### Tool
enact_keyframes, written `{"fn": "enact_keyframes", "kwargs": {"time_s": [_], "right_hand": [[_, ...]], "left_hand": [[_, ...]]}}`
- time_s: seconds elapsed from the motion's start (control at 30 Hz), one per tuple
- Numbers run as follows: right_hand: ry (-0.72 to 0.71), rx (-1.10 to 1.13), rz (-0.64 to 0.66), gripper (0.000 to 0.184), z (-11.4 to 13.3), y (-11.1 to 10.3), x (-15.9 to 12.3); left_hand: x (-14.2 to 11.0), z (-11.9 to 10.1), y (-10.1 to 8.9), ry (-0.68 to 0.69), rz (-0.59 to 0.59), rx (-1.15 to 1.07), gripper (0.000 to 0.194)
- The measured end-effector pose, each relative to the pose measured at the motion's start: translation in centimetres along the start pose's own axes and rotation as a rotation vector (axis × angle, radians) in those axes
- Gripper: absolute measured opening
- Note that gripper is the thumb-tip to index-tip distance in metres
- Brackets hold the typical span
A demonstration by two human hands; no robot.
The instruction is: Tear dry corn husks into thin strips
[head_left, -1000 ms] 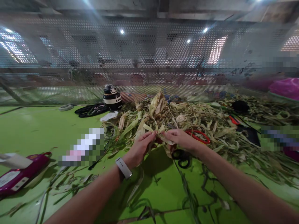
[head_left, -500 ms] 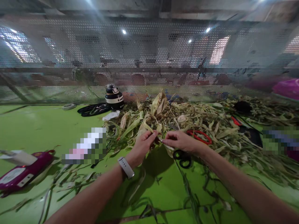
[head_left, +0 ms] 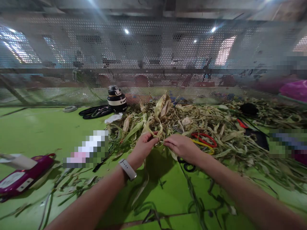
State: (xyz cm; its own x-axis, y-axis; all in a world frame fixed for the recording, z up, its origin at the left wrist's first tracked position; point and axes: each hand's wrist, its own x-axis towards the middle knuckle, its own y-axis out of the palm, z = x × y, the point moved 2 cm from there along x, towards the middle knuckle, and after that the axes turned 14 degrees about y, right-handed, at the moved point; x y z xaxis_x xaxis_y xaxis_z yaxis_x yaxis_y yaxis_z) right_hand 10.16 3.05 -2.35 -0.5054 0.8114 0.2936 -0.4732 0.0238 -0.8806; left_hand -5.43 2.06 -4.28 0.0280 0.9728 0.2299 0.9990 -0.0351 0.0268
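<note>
Both hands meet over the green table, at the near edge of a heap of dried corn husks (head_left: 203, 119). My left hand (head_left: 144, 147), with a pale watch strap at the wrist, is closed on a pale husk strip (head_left: 161, 142). The fingertips of my right hand (head_left: 181, 147) pinch the same strip from the other side, a short gap away. Black-handled scissors (head_left: 189, 166) lie just under the right hand. Red-handled scissors (head_left: 207, 139) and a yellow handle (head_left: 203, 145) rest on the husks beyond the right wrist.
A black bottle (head_left: 117, 99) stands at the back left, beside a black strap or pouch (head_left: 94, 111) and crumpled white tissue (head_left: 113, 118). A magenta power strip (head_left: 26, 175) with a plug lies at left. A perforated metal screen (head_left: 153, 60) closes off the far side.
The right hand has turned palm-down, its fingers closing closer together on the strip. The left hand has shifted slightly left. The yellow handle now shows beside the right forearm.
</note>
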Motion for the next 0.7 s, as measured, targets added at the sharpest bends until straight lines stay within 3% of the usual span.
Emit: {"fn": "enact_keyframes", "kwargs": {"time_s": [0.13, 0.3, 0.5, 0.7], "right_hand": [[-0.135, -0.194, -0.12, 0.025, 0.4, -0.2, -0.3], [-0.024, -0.054, 0.01, 0.021, -0.2, 0.2, -0.2], [0.051, 0.072, -0.009, 0.02, -0.6, 0.4, 0.0], [-0.029, -0.028, 0.01, 0.018, -0.1, 0.5, -0.3]], "left_hand": [[0.0, -0.1, 0.0, -0.013, 0.14, 0.099, 0.023], [0.0, -0.6, 0.1, 0.049, 0.351, 0.295, 0.026], [-0.1, -1.7, 0.1, 0.178, 0.38, 0.263, 0.028], [-0.3, -1.8, 0.1, 0.115, 0.457, 0.188, 0.022]]}}
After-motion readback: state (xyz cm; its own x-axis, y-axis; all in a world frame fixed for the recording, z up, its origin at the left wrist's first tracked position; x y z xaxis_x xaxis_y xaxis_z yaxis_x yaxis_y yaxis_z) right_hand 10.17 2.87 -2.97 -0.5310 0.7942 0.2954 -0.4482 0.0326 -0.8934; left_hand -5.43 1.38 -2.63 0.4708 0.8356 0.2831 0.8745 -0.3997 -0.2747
